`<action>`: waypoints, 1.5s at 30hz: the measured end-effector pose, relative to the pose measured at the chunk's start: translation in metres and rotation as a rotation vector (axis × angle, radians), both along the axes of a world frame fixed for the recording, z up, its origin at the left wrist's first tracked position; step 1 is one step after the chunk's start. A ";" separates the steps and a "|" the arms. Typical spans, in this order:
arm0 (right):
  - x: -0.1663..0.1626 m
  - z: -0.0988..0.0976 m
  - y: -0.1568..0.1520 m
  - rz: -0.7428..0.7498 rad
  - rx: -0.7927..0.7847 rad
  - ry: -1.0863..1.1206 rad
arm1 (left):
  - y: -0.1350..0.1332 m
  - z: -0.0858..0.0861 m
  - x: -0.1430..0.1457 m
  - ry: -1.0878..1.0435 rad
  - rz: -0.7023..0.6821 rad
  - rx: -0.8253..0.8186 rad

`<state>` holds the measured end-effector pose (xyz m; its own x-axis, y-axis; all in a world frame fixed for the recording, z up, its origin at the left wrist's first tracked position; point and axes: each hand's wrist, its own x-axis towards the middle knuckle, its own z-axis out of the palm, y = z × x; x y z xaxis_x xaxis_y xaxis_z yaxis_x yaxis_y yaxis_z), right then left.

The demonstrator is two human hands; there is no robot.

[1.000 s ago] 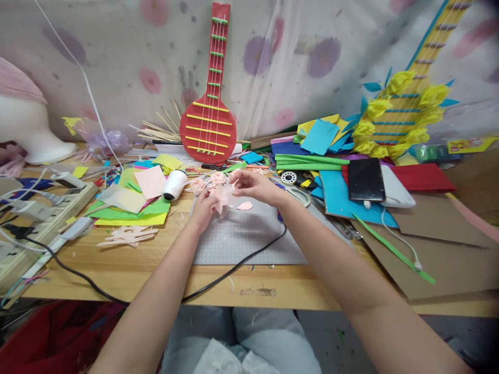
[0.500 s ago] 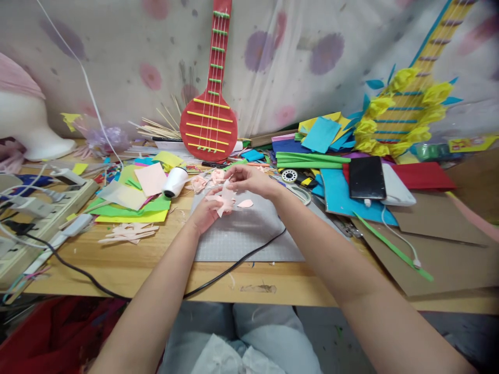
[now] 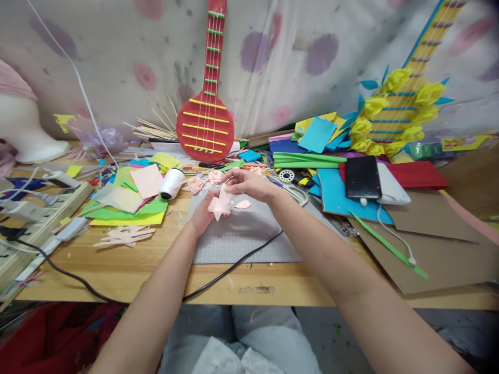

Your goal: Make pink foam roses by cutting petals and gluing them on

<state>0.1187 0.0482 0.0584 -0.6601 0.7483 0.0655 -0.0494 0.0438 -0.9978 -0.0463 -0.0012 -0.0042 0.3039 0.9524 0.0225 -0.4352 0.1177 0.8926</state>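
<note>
A pale pink paper flower (image 3: 221, 204) with pointed petals is held above the grey cutting mat (image 3: 249, 244). My left hand (image 3: 203, 214) grips it from the left, fingers partly hidden behind the petals. At the flower's top, my right hand (image 3: 251, 185) has its fingers bent and pinched at a petal. A loose pink petal (image 3: 243, 204) lies on the mat just right of the flower. Two finished-looking pink paper roses (image 3: 196, 185) sit behind my hands.
Left stand a white thread spool (image 3: 172, 183), coloured paper sheets (image 3: 128, 218), pink scraps (image 3: 123, 236) and a power strip (image 3: 78, 208). A black cable (image 3: 237, 266) crosses the mat. A phone (image 3: 363, 177) and cardboard (image 3: 413, 259) lie right; a red paper lute (image 3: 205, 127) leans behind.
My left hand has turned the flower so its petals face the camera more openly. The right hand stays at its top edge. The whole view has shifted slightly.
</note>
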 end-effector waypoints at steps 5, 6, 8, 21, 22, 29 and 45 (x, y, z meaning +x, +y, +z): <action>-0.010 -0.008 -0.001 0.109 -0.051 -0.075 | 0.001 -0.005 0.000 0.052 -0.006 0.040; -0.011 -0.009 0.000 0.110 -0.055 -0.079 | 0.001 -0.006 0.000 0.055 -0.009 0.045; -0.012 -0.011 0.001 0.088 -0.050 -0.083 | 0.002 -0.006 0.000 0.061 -0.007 0.049; -0.011 -0.018 0.008 0.039 0.018 -0.126 | 0.002 -0.009 0.000 0.086 -0.015 0.045; -0.011 -0.019 0.007 0.035 0.019 -0.129 | 0.002 -0.009 0.000 0.085 -0.013 0.043; -0.012 -0.024 0.010 0.006 0.091 -0.139 | -0.002 -0.003 0.002 0.126 0.006 0.016; -0.016 -0.022 0.007 -0.124 0.360 -0.256 | 0.000 -0.013 0.001 0.164 0.042 0.030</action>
